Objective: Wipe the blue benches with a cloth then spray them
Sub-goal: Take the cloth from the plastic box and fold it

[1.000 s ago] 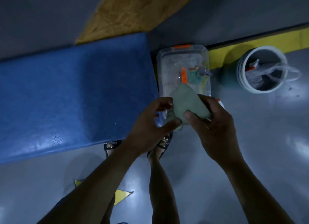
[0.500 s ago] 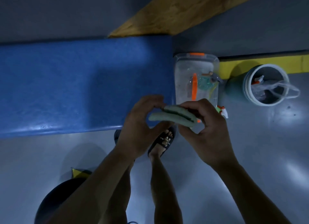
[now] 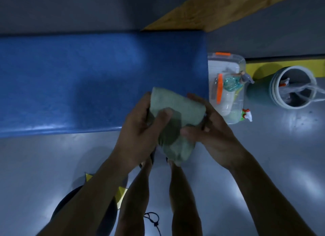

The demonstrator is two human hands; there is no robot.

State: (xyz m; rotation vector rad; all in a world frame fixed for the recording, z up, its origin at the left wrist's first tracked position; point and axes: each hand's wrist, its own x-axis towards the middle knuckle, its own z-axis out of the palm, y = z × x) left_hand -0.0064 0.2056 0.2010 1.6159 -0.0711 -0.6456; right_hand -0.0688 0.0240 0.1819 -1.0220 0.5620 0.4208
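Note:
A pale green cloth (image 3: 177, 110) is held folded between both hands, above the near right corner of the blue bench (image 3: 84, 81). My left hand (image 3: 140, 130) grips its left side, thumb pressed on top. My right hand (image 3: 212, 132) holds the right side, fingers curled underneath. The bench's padded top runs across the left and middle of the view. A spray bottle with a red and white nozzle (image 3: 247, 114) lies on the floor by the clear box.
A clear plastic box (image 3: 226, 67) with orange clips stands right of the bench and holds bottles. A grey bucket (image 3: 260, 93) with items inside stands further right. A wooden board (image 3: 219, 8) lies beyond the bench. My legs and feet stand on the grey floor below.
The cloth has turned from edge-on to flat and opened wider between my hands. The view has shifted, so the bench fills more of the left side.

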